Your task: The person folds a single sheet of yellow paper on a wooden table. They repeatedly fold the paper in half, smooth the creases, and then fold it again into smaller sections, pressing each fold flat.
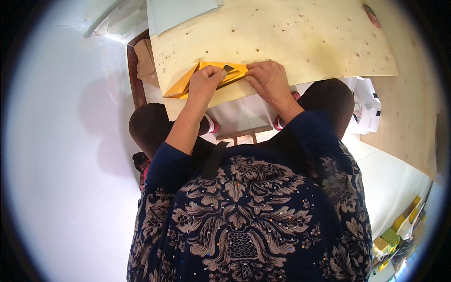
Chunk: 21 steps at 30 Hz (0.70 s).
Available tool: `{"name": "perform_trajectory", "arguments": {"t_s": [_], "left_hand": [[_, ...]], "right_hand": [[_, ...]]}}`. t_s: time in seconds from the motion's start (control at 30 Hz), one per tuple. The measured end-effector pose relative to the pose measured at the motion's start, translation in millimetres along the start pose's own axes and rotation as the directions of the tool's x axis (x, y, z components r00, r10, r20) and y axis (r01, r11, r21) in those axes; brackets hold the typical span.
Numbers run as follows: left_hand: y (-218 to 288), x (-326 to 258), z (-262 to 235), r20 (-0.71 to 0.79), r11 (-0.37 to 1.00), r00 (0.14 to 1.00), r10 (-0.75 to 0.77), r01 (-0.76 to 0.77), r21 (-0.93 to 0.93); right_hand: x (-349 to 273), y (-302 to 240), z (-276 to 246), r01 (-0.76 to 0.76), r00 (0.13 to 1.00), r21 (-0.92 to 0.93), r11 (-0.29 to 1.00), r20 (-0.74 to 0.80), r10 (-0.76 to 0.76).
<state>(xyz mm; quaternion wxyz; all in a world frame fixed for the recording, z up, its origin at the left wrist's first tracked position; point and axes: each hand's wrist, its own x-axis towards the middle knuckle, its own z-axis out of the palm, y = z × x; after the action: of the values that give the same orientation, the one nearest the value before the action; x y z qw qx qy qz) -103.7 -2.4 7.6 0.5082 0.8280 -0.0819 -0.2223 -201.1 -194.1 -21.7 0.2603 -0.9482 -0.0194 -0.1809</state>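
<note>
A folded piece of shiny yellow paper (181, 86) lies along the near edge of the wooden table, its left end drawn to a point. My left hand (205, 83) rests over its middle, thumb and fingers pinched on the paper beside a small dark patch. At the paper's right end my right hand (269, 81) pinches the tip between thumb and forefinger. Part of the folds is hidden under my left hand.
The pale plywood table (300, 42) carries pale grey sheets (181, 13) at the far left and a red-and-black handheld object (371, 15) at the far right. Brown paper (146, 61) sits left of the table. A white bag (366, 105) stands beside my right knee.
</note>
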Motion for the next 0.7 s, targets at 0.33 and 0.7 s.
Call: {"name": "perform_trajectory", "arguments": {"t_s": [0.33, 0.7], "left_hand": [[-1, 2, 7, -0.219, 0.973, 0.974, 0.057, -0.005, 0.230], [3, -2, 15, -0.309, 0.926, 0.938, 0.156, -0.030, 0.377]], "right_hand": [[8, 3, -16, 0.036, 0.997, 0.073, 0.997, 0.059, -0.040], [15, 20, -24, 0.236, 0.959, 0.087, 0.968, 0.140, -0.247]]}}
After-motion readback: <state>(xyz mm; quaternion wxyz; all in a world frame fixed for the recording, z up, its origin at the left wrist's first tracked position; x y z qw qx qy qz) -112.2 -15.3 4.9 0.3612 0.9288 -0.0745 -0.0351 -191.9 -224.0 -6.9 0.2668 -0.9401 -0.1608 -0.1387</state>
